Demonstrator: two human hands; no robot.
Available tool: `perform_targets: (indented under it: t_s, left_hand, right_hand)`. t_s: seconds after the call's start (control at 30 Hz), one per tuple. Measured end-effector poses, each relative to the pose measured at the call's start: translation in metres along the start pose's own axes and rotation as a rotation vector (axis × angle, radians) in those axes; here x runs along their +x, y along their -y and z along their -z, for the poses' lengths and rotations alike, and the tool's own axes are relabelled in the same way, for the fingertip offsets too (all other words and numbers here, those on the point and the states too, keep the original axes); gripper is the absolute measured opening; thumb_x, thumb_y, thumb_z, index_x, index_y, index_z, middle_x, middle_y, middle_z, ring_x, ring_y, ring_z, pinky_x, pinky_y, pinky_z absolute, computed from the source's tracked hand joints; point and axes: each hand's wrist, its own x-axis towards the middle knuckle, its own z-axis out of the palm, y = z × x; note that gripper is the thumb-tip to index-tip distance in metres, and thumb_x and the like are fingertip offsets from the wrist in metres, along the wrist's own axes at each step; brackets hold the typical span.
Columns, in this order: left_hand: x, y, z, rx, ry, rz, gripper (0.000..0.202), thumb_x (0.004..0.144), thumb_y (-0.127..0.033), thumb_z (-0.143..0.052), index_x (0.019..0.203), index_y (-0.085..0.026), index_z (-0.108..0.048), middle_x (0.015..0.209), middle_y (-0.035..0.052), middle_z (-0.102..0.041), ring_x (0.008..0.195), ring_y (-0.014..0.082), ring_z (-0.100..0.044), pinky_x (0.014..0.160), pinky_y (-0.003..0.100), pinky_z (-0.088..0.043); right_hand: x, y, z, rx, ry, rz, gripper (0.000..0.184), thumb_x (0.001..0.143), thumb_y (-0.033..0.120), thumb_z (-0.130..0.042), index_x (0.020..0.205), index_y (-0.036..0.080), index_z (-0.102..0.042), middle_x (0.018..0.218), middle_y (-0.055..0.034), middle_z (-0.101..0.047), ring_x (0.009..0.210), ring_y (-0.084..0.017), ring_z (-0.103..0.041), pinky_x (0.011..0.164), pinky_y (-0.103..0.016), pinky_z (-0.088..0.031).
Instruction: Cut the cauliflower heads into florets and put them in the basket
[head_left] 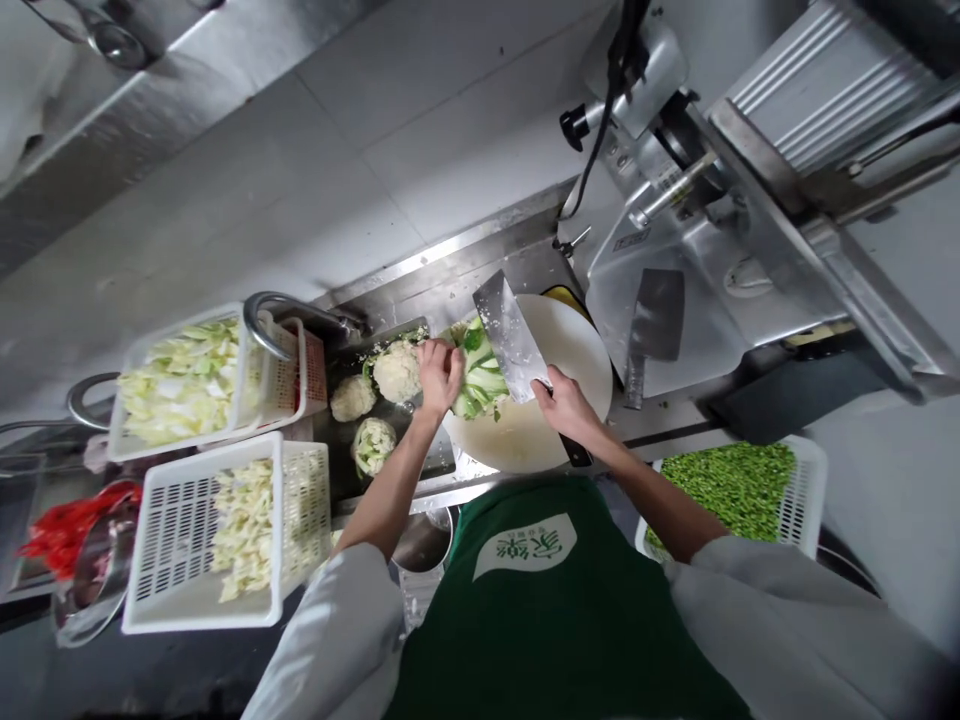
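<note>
The cauliflower (484, 378) lies on the left part of the round board (502, 445), between the two hands, its pale green stalks and leaves turned up and toward the blade. It looks roundish, with no clear long axis, so the line that matters most is the knife's. The knife (512, 340) slants from its handle near the person's apron (555, 590) to its far end away from the body and to the left, with the broad blade at the cauliflower's right side. Whether the edge touches the stalks or stands just off them, I cannot tell.

The left hand (439, 378) is the nearer one, curled over the cauliflower's left side and clamped there, thumb toward the blade; the undersides of its fingers are hidden. The right hand (564, 402) is closed around the knife where handle meets blade, set off from the cauliflower by the blade's width. Both forearms reach forward and inward, converging over the board, with the hands apart. Just left of the left hand, more cauliflower heads (373, 446) sit in the sink (442, 458).
</note>
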Motion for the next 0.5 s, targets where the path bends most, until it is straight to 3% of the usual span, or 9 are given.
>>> perform_targets:
  t_s: [0.17,0.3,0.5]
  left_hand:
    - [0.004,0.001,-0.005,-0.044,0.019,0.011,0.034,0.099,-0.052,-0.049,0.086,-0.021,-0.058,0.092,0.0089,-0.060,0.096,0.0259,-0.054,0.096,0.044,-0.044]
    - [0.010,0.003,-0.005,-0.054,0.014,0.045,0.034,0.098,-0.052,-0.050,0.085,-0.022,-0.056,0.090,0.0078,-0.059,0.094,0.0255,-0.054,0.095,0.044,-0.045]
    - [0.006,0.006,-0.009,-0.114,0.002,0.003,0.033,0.097,-0.050,-0.054,0.081,-0.022,-0.053,0.088,0.0072,-0.059,0.092,0.0248,-0.055,0.091,0.042,-0.045]
  right_hand:
    - [0.008,0.007,0.009,-0.100,0.059,-0.039,0.017,0.099,0.037,-0.047,0.093,0.023,-0.055,0.070,-0.0026,-0.060,0.062,-0.018,-0.054,0.058,-0.026,-0.033]
    - [0.028,0.012,0.010,-0.019,0.142,-0.076,0.017,0.100,0.037,-0.048,0.096,0.022,-0.056,0.063,0.0018,-0.056,0.050,-0.015,-0.050,0.052,-0.025,-0.034]
    - [0.062,0.021,-0.026,0.164,0.220,-0.084,0.019,0.103,0.036,-0.045,0.102,0.021,-0.058,0.063,0.0042,-0.057,0.047,-0.013,-0.051,0.051,-0.023,-0.039]
